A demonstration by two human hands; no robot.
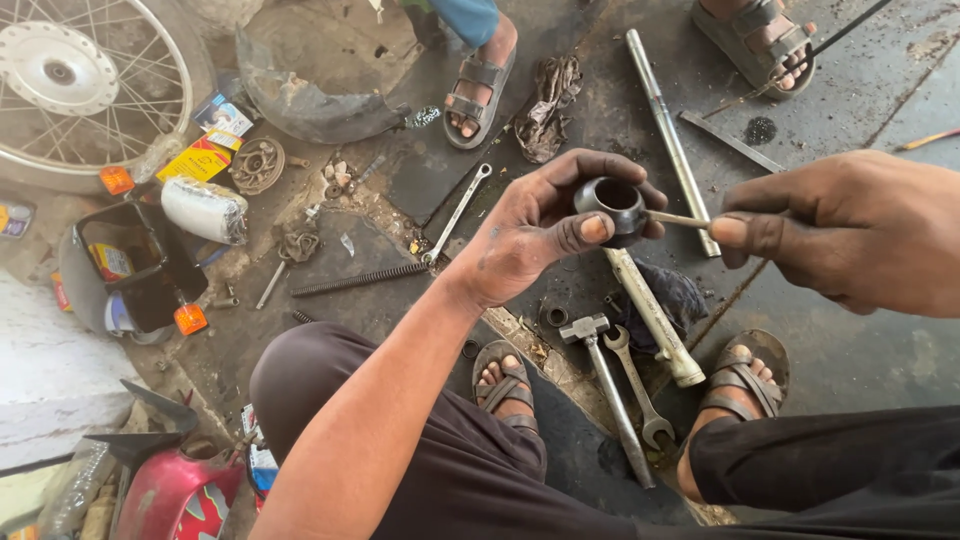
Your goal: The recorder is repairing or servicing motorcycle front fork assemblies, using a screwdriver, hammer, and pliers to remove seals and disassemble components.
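My left hand (535, 228) grips a small dark round metal cup-shaped part (612, 207), its open mouth facing up. My right hand (850, 228) pinches a thin pale stick (676, 219) whose tip touches the side of that part. Both hands are held above the greasy floor, over my knees and sandalled feet. Below them lie a hammer (605, 385), an open-ended spanner (637, 385) and a pale metal rod (650, 312) on a dark rag.
A spoked wheel (80, 85) lies at the top left, a black container (135, 265) beside it. A long spring (358, 279), a ring spanner (458, 212), a steel tube (668, 135) and rags litter the floor. Another person's sandalled feet (478, 85) stand at the top.
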